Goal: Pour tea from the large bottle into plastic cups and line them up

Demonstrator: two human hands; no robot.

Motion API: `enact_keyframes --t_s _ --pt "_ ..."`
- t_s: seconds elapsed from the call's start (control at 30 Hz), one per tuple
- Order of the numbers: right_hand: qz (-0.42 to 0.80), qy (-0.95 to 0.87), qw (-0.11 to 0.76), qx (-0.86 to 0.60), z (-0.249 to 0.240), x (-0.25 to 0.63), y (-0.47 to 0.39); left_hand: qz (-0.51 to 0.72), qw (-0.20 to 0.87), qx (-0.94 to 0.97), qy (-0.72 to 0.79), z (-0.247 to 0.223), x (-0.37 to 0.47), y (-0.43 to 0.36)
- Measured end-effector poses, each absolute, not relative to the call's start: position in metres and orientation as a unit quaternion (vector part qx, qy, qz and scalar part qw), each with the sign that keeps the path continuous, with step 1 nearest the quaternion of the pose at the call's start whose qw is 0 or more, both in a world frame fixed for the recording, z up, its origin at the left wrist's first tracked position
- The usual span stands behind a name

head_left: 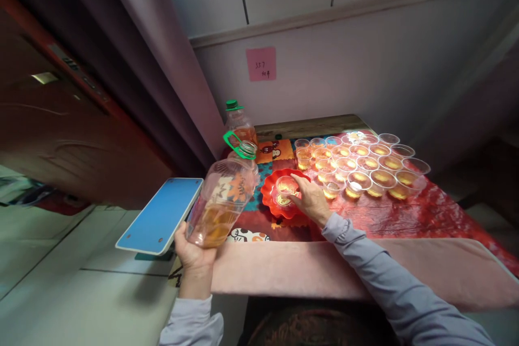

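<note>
My left hand (194, 251) is wrapped round the bottom of a large clear plastic jug (221, 205) with amber liquid in its lower part. The jug tilts to the right, and its uncapped mouth with a green handle points up. With the fingers of my right hand (308, 197) I hold a clear plastic cup (286, 185) by its side, over the red scalloped dish (267, 194). Several clear cups of yellowish liquid (359, 178) stand close together to the right of my right hand.
Behind the held jug stands a second jug (240, 121) with a green cap. A loose dark green cap (278, 137) lies near the table's back edge. A blue stool (162, 216) is at the left. Pink cloth (284, 270) covers the front edge.
</note>
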State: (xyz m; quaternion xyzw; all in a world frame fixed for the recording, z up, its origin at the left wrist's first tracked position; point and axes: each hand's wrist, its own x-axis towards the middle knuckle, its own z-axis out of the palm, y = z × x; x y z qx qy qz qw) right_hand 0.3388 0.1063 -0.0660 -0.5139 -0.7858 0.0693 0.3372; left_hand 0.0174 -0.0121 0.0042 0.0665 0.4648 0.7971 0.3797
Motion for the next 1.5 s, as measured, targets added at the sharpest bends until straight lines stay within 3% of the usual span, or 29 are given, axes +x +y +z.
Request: enact_keyframes --t_s 0.2,0.33,0.47,0.53,0.63,0.77,1.1,1.5 --pt "0.092 -0.773 0.343 -0.526 -0.070 0.337 0.113 0.788 0.348 0.057 0.504 0.040 0.033 -0.013" --pt "0.128 -0.744 0.427 -0.498 -0.055 0.343 0.103 0.788 0.337 0.079 0.510 0.053 0.035 -0.014" --pt "0.291 -0.618 0.575 -0.450 -0.034 0.336 0.077 0.779 0.322 0.110 0.527 0.056 0.031 -0.014" --pt "0.419 -0.542 0.602 -0.411 -0.026 0.323 0.063 0.777 0.313 0.109 0.536 0.057 0.030 -0.014" --pt "0.572 -0.470 0.576 -0.348 -0.020 0.299 0.043 0.766 0.314 0.105 0.550 0.061 0.029 -0.014" --pt "0.663 -0.436 0.531 -0.297 -0.020 0.276 0.025 0.743 0.315 0.106 0.581 0.064 0.025 -0.018" --pt "0.732 -0.391 0.488 -0.269 -0.028 0.265 0.010 0.717 0.330 0.171 0.589 0.067 0.011 -0.025" --pt "0.779 -0.338 0.476 -0.229 -0.016 0.261 0.007 0.703 0.254 0.176 0.640 0.074 0.008 -0.021"
